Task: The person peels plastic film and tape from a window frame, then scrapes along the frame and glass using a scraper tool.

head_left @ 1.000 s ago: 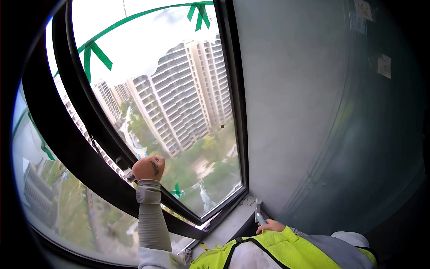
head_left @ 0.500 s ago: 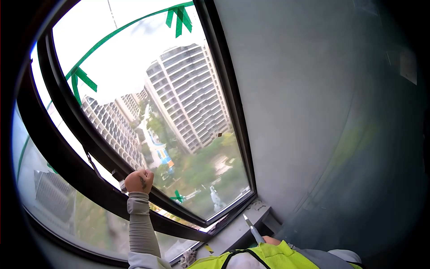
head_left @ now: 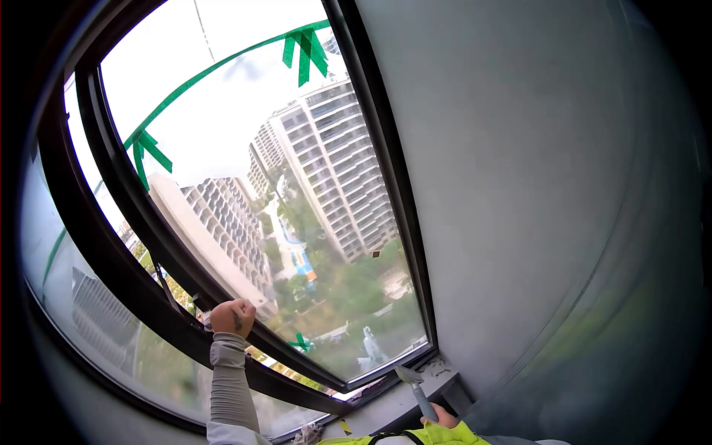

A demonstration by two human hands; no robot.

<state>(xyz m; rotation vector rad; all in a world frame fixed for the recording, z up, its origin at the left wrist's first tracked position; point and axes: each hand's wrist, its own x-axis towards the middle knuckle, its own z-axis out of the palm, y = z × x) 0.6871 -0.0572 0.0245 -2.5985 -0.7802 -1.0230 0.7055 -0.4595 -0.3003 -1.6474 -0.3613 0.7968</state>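
My left hand (head_left: 233, 317) is closed at the edge of the tilted-in window sash (head_left: 174, 252), next to the handle on the dark frame. Its fingers are wrapped round something at the sash edge that I cannot fully make out. Low at the right, my right hand (head_left: 442, 417) holds a scraper (head_left: 424, 400) by its grey handle, with the flat blade pointing up and left above the sill (head_left: 393, 406). Green tape (head_left: 302, 52) runs across the upper glass in a curve with arrow shapes. A small piece of green tape (head_left: 300, 342) sticks low on the pane.
A grey wall (head_left: 489, 185) rises at the right of the window. Another fixed pane (head_left: 104, 319) lies at the left behind a dark frame post. A crumpled cloth (head_left: 308, 434) rests near the sill's bottom left. Tall buildings (head_left: 334, 163) show outside.
The camera view has shifted and turned. The scraper's flat blade has come into clearer view, now above the sill. My left hand stays closed at the sash edge.
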